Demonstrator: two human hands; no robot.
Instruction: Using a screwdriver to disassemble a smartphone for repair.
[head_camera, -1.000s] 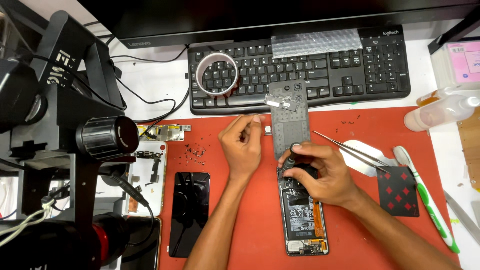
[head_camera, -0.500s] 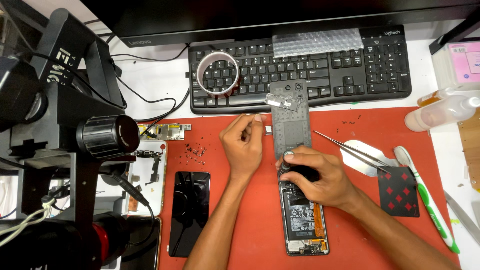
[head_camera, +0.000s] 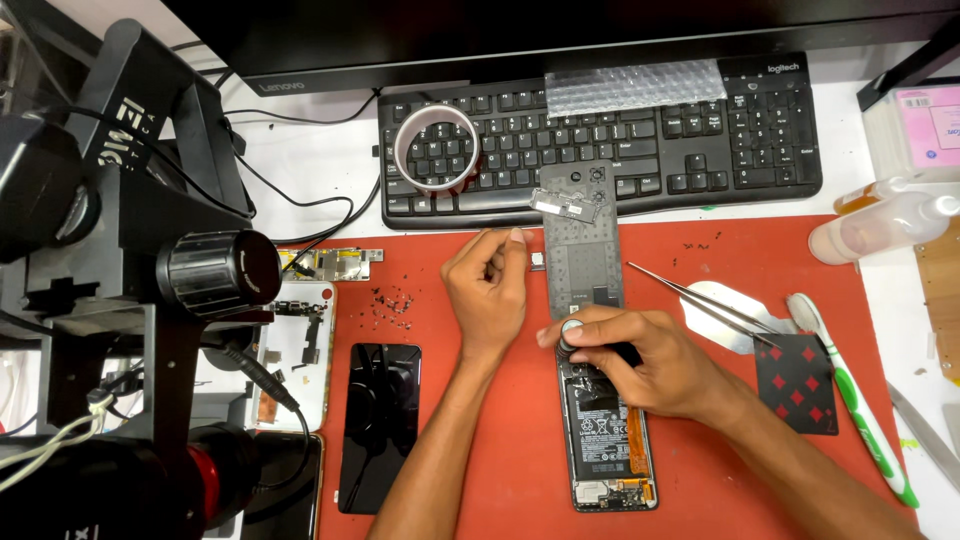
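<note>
Right hand (head_camera: 640, 365) grip closed on a screwdriver (head_camera: 572, 340) over the opened phone (head_camera: 608, 440). Left hand (head_camera: 487, 290), at 9 o'clock from it, pinches a small part (head_camera: 537, 262); tweezers (head_camera: 700, 300) at 3 o'clock.

Two hands work on the red mat: the left hand (head_camera: 487, 290) and the right hand (head_camera: 640, 362). I count one keyboard (head_camera: 600, 135), one tape roll (head_camera: 437, 148), one toothbrush (head_camera: 850, 395), one playing card (head_camera: 797, 385), and two phones: one opened phone (head_camera: 608, 440), one black phone (head_camera: 381, 425).

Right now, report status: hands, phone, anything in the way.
Right hand gripping a small screwdriver on the opened phone. Left hand resting on the red mat, fingertips by the grey inner frame. Tweezers lying just right, apart.
</note>
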